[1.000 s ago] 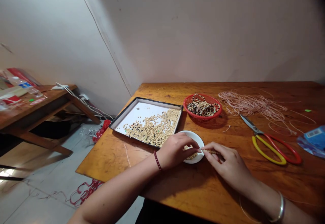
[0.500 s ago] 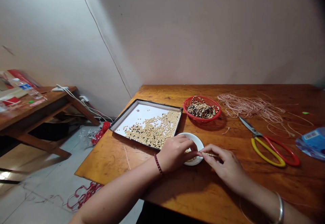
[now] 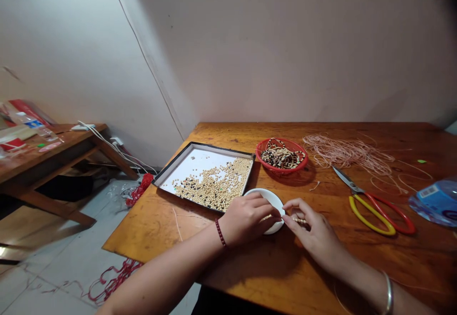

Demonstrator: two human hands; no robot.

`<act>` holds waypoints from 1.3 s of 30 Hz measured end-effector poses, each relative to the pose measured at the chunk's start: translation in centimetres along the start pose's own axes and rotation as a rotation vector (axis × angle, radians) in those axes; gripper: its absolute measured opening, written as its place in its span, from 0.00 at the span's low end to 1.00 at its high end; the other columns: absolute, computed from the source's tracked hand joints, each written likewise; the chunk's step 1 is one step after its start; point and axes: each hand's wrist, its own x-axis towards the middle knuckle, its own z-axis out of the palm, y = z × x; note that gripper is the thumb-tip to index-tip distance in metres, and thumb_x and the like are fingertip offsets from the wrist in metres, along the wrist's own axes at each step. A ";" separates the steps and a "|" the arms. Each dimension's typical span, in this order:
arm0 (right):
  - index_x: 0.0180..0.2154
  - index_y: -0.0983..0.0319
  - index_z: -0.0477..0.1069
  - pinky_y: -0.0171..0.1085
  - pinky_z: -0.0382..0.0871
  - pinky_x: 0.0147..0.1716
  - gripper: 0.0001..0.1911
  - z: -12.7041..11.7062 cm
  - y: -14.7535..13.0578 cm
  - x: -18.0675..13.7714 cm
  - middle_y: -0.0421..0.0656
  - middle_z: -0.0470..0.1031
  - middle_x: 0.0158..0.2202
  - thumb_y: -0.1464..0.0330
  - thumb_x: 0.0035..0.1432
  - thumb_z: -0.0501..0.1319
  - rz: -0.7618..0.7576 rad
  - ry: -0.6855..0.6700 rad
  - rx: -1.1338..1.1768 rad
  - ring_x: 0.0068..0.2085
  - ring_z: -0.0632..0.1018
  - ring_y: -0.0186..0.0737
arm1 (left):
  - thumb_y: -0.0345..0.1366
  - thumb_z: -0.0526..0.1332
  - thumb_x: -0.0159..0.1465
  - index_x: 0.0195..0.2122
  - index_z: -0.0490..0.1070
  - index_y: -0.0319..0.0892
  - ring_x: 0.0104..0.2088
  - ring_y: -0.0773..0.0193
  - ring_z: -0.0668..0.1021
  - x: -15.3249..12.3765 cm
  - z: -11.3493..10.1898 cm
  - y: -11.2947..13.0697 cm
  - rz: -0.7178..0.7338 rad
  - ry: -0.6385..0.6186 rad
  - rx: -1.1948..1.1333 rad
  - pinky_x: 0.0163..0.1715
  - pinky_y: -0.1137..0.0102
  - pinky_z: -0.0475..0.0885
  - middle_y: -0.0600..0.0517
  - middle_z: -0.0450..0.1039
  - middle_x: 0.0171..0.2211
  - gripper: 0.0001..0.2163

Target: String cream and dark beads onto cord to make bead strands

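My left hand (image 3: 250, 215) is over the white bowl (image 3: 274, 201), its fingertips pinched together; whatever lies between them is too small to tell. A dark red bead bracelet circles that wrist. Fingertip to fingertip with it, my right hand (image 3: 314, 231) pinches a string of pale beads (image 3: 299, 220), part of which is hidden by the fingers. A thin pale cord hangs below the right forearm. Some pale beads show in the bowl beneath the left fingers. Behind the left hand lies a shallow black-edged tray (image 3: 178, 162) with many loose cream and dark beads.
A red plastic basket (image 3: 262, 163) holds strung beads. Right of it lie a heap of pink cord (image 3: 346, 150), scissors (image 3: 371, 215) with yellow and red handles, and a blue plastic package (image 3: 437, 203). A second table (image 3: 53, 160) stands left, red cord (image 3: 114, 277) on the floor.
My fingertips have shifted slightly against each other over the bowl, and the right fingers have lifted a little apart. The whole view has moved slightly; the other things lie as before.
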 end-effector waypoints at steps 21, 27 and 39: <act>0.43 0.59 0.61 0.34 0.67 0.35 0.11 0.2 -0.1 0.2 0.41 0.73 0.34 0.60 0.62 0.54 0.024 -0.060 0.111 0.35 0.75 0.38 | 0.39 0.54 0.67 0.33 0.69 0.42 0.33 0.65 0.73 0.1 0.0 -0.1 -0.038 -0.033 0.129 0.33 0.71 0.68 0.52 0.74 0.30 0.09; 0.43 0.59 0.61 0.33 0.65 0.31 0.12 0.0 0.1 0.2 0.39 0.72 0.30 0.59 0.62 0.54 0.018 -0.082 0.087 0.31 0.73 0.36 | 0.40 0.51 0.67 0.33 0.68 0.41 0.33 0.65 0.71 0.1 -0.2 -0.1 -0.012 -0.084 0.137 0.32 0.71 0.67 0.51 0.71 0.30 0.11; 0.41 0.63 0.71 0.37 0.66 0.42 0.16 0.1 0.0 0.6 0.45 0.75 0.38 0.57 0.61 0.55 -0.028 -0.166 0.172 0.40 0.74 0.42 | 0.37 0.50 0.68 0.39 0.67 0.42 0.35 0.63 0.70 -0.2 -0.5 0.1 0.010 -0.136 0.174 0.31 0.71 0.65 0.50 0.68 0.32 0.08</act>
